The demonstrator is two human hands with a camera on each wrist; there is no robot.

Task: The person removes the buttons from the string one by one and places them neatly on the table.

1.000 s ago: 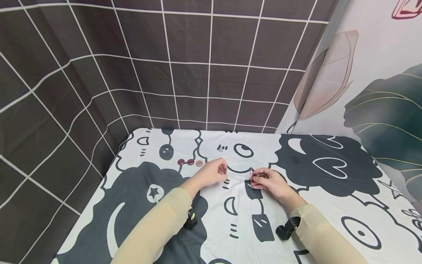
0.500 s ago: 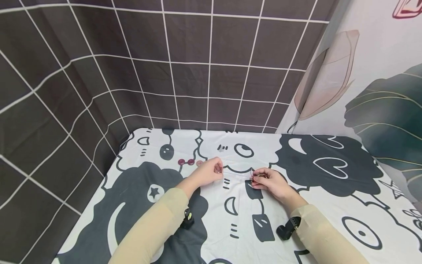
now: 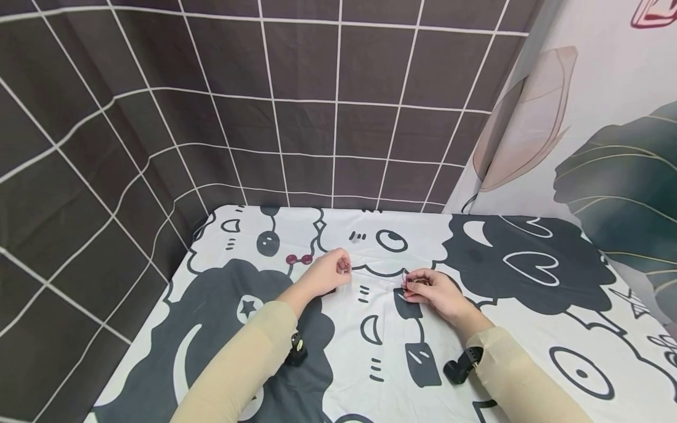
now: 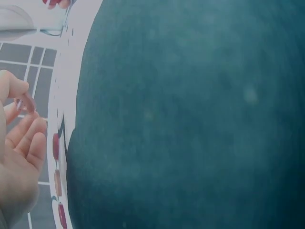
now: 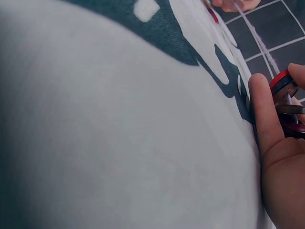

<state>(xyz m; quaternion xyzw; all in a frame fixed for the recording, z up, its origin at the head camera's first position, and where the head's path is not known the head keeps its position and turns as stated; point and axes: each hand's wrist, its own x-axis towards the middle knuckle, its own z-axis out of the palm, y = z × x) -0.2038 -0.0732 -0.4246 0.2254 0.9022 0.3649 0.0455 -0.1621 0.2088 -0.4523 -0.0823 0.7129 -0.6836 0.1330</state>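
Note:
My right hand (image 3: 436,292) grips a small stack of buttons (image 5: 282,86), red and dark ones, with a pale string (image 5: 261,43) through them. Its index finger is stretched out along the stack in the right wrist view. The string runs across to my left hand (image 3: 327,275), whose thumb and fingertips pinch it. In the left wrist view the left hand (image 4: 21,157) has its other fingers loosely bent. Close beyond it on the cloth lie dark red buttons (image 3: 299,259) and a pink button (image 4: 57,182), which the left hand hides in the head view.
A white and dark grey patterned cloth (image 3: 388,367) covers the table. Behind and to the left hangs a dark curtain (image 3: 301,129) with white grid lines. A leaf-print curtain (image 3: 629,176) hangs at the right.
My left hand has moved left, away from the right hand, drawing the string end with it. It now covers the pink button in the head view. The right hand has stayed put.

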